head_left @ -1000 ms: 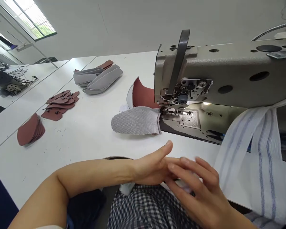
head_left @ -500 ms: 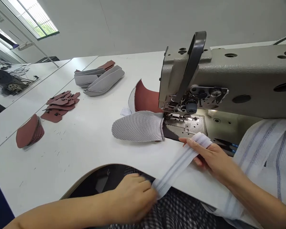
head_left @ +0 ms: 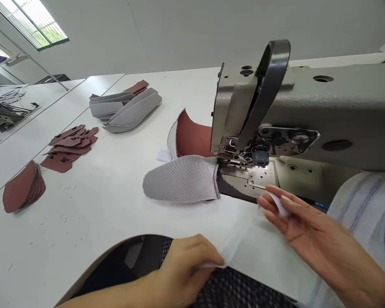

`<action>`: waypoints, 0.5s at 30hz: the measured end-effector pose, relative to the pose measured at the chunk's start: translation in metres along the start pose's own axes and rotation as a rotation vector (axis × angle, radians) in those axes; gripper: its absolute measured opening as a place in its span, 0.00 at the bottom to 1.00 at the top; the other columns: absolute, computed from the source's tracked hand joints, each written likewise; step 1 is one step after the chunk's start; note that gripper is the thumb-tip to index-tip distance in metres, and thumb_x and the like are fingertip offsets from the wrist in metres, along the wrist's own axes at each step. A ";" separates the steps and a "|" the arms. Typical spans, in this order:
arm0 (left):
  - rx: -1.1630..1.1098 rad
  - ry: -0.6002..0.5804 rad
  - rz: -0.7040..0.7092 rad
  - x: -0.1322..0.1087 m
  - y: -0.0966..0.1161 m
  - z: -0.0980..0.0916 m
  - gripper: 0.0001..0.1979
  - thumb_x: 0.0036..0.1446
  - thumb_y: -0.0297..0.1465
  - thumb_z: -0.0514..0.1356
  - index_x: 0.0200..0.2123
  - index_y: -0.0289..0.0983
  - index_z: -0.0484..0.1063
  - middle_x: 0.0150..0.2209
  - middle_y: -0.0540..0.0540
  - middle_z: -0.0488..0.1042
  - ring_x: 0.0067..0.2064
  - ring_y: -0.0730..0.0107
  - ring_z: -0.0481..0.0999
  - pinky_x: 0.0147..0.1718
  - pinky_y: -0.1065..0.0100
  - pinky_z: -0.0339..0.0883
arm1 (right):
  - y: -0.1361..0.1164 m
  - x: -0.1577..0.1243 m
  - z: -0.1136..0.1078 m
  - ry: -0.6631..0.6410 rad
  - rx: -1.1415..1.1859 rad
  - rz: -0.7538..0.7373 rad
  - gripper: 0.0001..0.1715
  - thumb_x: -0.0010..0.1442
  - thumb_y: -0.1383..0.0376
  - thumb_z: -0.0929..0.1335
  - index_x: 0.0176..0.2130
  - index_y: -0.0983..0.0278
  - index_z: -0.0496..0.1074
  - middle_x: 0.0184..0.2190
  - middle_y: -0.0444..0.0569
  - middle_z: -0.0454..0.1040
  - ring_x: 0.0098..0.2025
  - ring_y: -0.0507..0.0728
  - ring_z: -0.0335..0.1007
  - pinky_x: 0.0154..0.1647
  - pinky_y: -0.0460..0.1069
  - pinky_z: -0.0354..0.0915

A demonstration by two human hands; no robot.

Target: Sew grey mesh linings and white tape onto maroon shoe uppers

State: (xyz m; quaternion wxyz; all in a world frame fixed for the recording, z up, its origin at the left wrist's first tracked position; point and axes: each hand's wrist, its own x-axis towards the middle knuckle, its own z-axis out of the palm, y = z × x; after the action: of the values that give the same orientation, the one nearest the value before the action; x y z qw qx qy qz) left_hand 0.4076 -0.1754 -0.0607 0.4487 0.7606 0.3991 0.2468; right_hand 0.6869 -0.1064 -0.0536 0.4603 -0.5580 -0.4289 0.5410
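Note:
My left hand (head_left: 182, 267) is closed at the table's front edge, pinching one end of a white striped band (head_left: 240, 241). The band runs blurred up to my right hand (head_left: 295, 214), whose fingers pinch its other end in front of the sewing machine's needle plate (head_left: 259, 173). A grey mesh shoe piece (head_left: 181, 179) lies on the white table (head_left: 99, 201) with its right edge under the presser foot (head_left: 234, 156). Behind it a curved red-lined piece (head_left: 189, 137) stands on edge.
The grey sewing machine (head_left: 308, 102) fills the right side. More striped band (head_left: 365, 205) hangs at the far right. Grey uppers (head_left: 128, 109) are stacked at the back, with dark red cut pieces (head_left: 69, 143) and a red stack (head_left: 22, 188) to the left.
One second ago both hands were together at the table edge. They drew apart with the band stretched between them; now the right hand holds its end lower and nearer the needle plate.

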 end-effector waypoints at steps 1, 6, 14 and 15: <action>-0.098 -0.021 -0.170 -0.001 0.005 0.000 0.08 0.68 0.30 0.55 0.48 0.37 0.71 0.37 0.45 0.79 0.36 0.71 0.78 0.34 0.73 0.72 | 0.005 0.000 0.007 -0.020 0.038 -0.008 0.23 0.64 0.48 0.68 0.53 0.57 0.77 0.47 0.55 0.80 0.49 0.65 0.78 0.44 0.57 0.79; 0.048 -0.544 0.012 0.024 0.028 -0.032 0.10 0.69 0.36 0.57 0.46 0.36 0.72 0.40 0.46 0.80 0.38 0.72 0.79 0.37 0.74 0.71 | 0.027 0.008 0.033 -0.223 -0.306 -0.315 0.32 0.69 0.61 0.65 0.69 0.49 0.59 0.69 0.50 0.60 0.65 0.61 0.64 0.62 0.59 0.69; 1.277 -0.243 0.298 0.118 -0.003 -0.074 0.28 0.65 0.24 0.50 0.67 0.21 0.58 0.68 0.25 0.60 0.64 0.47 0.67 0.57 0.52 0.65 | 0.029 0.036 0.025 -0.222 -1.024 -0.981 0.15 0.70 0.65 0.65 0.53 0.65 0.73 0.54 0.57 0.73 0.62 0.65 0.64 0.60 0.60 0.68; 1.282 -0.268 0.299 0.123 -0.008 -0.074 0.28 0.65 0.24 0.50 0.67 0.20 0.58 0.68 0.25 0.61 0.61 0.48 0.68 0.54 0.53 0.67 | 0.030 0.039 0.024 -0.246 -1.104 -0.986 0.20 0.70 0.62 0.64 0.58 0.67 0.70 0.59 0.59 0.70 0.65 0.67 0.60 0.62 0.62 0.67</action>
State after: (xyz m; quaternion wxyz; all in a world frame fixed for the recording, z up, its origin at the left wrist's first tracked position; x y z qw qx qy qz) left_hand 0.4192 -0.0351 -0.0307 -0.0851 0.9478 0.2978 -0.0760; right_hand 0.6642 -0.0736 -0.0907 0.2513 -0.3866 -0.8866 0.0367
